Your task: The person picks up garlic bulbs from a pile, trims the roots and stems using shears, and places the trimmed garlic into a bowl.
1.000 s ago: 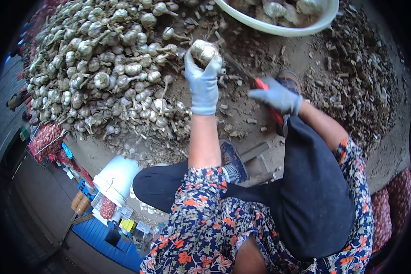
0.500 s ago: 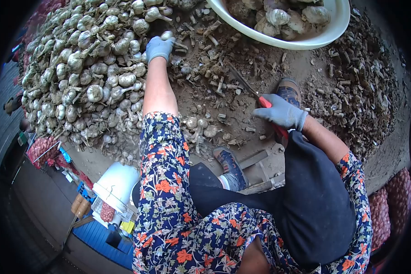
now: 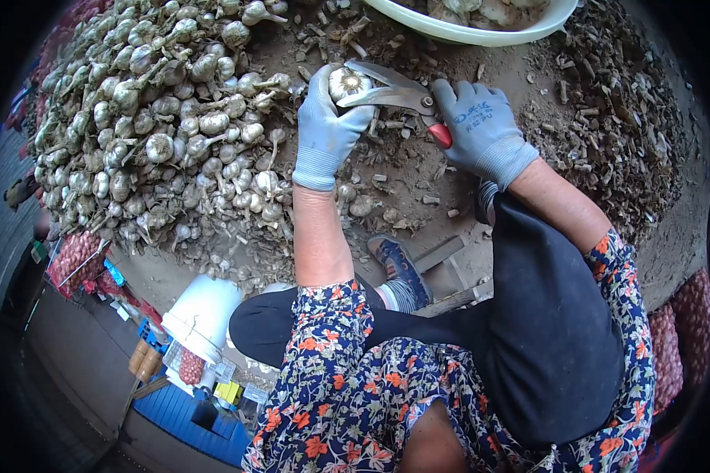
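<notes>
My left hand point(image 3: 323, 126), in a grey glove, grips a garlic bulb point(image 3: 345, 81) with its cut end facing up. My right hand point(image 3: 477, 126), also gloved, holds red-handled shears point(image 3: 398, 96). The metal blades are spread around the top of the bulb. Both hands meet above the dirt floor, just right of a big heap of garlic bulbs point(image 3: 150, 118) with stems.
A pale basin point(image 3: 465, 31) with trimmed bulbs sits at the top. Cut stems and roots point(image 3: 607, 126) litter the ground on the right. Red mesh sacks point(image 3: 686, 347) lie at the right edge. A white bucket point(image 3: 201, 311) stands lower left. My shoe point(image 3: 398, 272) rests by wooden pieces.
My left hand reached into the heap, took a bulb and drew it back to the middle. My right hand brought the shears up and left onto the bulb.
</notes>
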A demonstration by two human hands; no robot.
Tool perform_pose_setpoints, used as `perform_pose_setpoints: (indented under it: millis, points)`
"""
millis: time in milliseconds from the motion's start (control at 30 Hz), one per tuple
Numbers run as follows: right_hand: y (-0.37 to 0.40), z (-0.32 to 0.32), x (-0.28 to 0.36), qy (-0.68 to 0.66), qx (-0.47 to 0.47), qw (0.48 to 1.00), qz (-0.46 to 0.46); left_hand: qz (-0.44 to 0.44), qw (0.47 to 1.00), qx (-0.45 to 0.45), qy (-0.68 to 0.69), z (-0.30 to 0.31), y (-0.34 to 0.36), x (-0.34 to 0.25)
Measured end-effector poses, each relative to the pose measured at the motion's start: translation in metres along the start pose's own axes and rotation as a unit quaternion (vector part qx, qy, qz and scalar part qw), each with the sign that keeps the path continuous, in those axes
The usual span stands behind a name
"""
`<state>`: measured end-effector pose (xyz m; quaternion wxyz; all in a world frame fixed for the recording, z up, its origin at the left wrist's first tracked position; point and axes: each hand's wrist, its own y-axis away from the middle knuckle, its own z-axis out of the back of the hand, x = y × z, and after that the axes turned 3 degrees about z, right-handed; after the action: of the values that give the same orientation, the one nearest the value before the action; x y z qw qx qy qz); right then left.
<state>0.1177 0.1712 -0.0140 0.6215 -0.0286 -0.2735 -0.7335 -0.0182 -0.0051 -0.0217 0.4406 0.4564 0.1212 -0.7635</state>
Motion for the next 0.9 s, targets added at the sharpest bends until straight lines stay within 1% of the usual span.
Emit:
perform_pose_setpoints:
  millis: [33,67,133,167,233,267,300,333,367,400,467,500,533,567,600,633,667,700,733,767,800,833,867,900]
  points:
    - [0.000,0.000,0.001,0.014,-0.010,1.000,0.010,0.005,1.000,-0.005,-0.026,0.002,0.003,-0.011]
    - [0.000,0.001,0.003,0.012,-0.008,1.000,0.010,0.007,1.000,-0.003,-0.027,0.003,0.004,-0.008]
    - [-0.002,0.003,0.006,0.017,0.048,0.999,0.012,-0.022,1.000,-0.007,-0.003,0.006,0.002,-0.001]
    - [-0.003,0.003,0.005,0.015,0.052,0.998,0.011,-0.014,1.000,0.001,0.007,0.006,0.002,0.003]
    - [-0.006,0.002,0.003,0.003,0.119,0.993,0.022,0.005,1.000,0.017,0.018,0.008,0.002,0.007]
    - [-0.009,-0.001,0.000,0.002,0.121,0.992,0.021,0.015,0.999,0.033,0.029,0.007,-0.001,0.007]
    - [-0.013,-0.005,-0.006,-0.044,0.128,0.991,-0.007,0.049,0.993,0.060,0.086,0.005,0.001,0.001]
    - [-0.016,-0.010,-0.012,-0.088,0.136,0.986,-0.033,0.052,0.993,0.059,0.088,0.003,0.001,0.003]
    - [-0.016,-0.024,-0.020,-0.112,0.093,0.989,-0.029,0.072,0.991,0.042,0.109,0.003,0.001,0.004]
    - [-0.011,-0.029,-0.023,-0.112,0.093,0.989,-0.027,0.089,0.987,0.025,0.128,0.003,-0.001,0.007]
    - [-0.001,-0.031,-0.022,-0.165,0.031,0.983,-0.069,0.086,0.991,0.003,0.101,0.005,-0.002,0.029]
    - [0.003,-0.021,-0.019,-0.176,0.066,0.979,-0.081,0.093,0.970,-0.017,0.223,0.004,-0.001,0.030]
    - [0.007,-0.017,-0.021,-0.175,0.066,0.979,-0.082,0.100,0.934,-0.036,0.341,0.003,0.000,0.032]
    - [0.011,-0.015,-0.022,-0.235,0.110,0.964,-0.057,0.079,0.881,-0.044,0.464,-0.001,0.004,0.032]
    - [0.014,-0.014,-0.023,-0.293,0.152,0.944,-0.030,0.078,0.882,-0.045,0.462,-0.003,0.007,0.033]
    - [0.019,-0.014,-0.020,-0.402,0.175,0.898,-0.044,0.074,0.836,-0.043,0.542,-0.005,0.009,0.033]
    - [0.022,-0.010,-0.017,-0.431,0.212,0.876,-0.039,0.069,0.782,-0.039,0.618,-0.008,0.011,0.034]
    - [0.023,-0.011,-0.014,-0.461,0.234,0.855,-0.031,0.086,0.778,-0.052,0.621,-0.010,0.013,0.027]
    - [0.023,-0.010,-0.010,-0.490,0.256,0.833,-0.024,0.084,0.776,-0.052,0.623,-0.012,0.016,0.021]
    - [0.019,-0.007,-0.006,-0.525,0.279,0.804,-0.021,0.083,0.773,-0.035,0.628,-0.014,0.018,0.016]
    - [0.015,-0.010,-0.004,-0.525,0.279,0.804,-0.022,0.083,0.770,-0.018,0.632,-0.016,0.020,0.013]
    - [0.010,-0.017,-0.003,-0.539,0.252,0.804,-0.003,0.118,0.793,-0.039,0.597,-0.020,0.021,0.012]
    - [0.007,-0.026,-0.003,-0.553,0.224,0.802,0.017,0.120,0.793,-0.038,0.596,-0.023,0.022,0.011]
    - [0.004,-0.034,-0.001,-0.577,0.204,0.791,0.007,0.113,0.815,-0.040,0.566,-0.026,0.021,0.012]
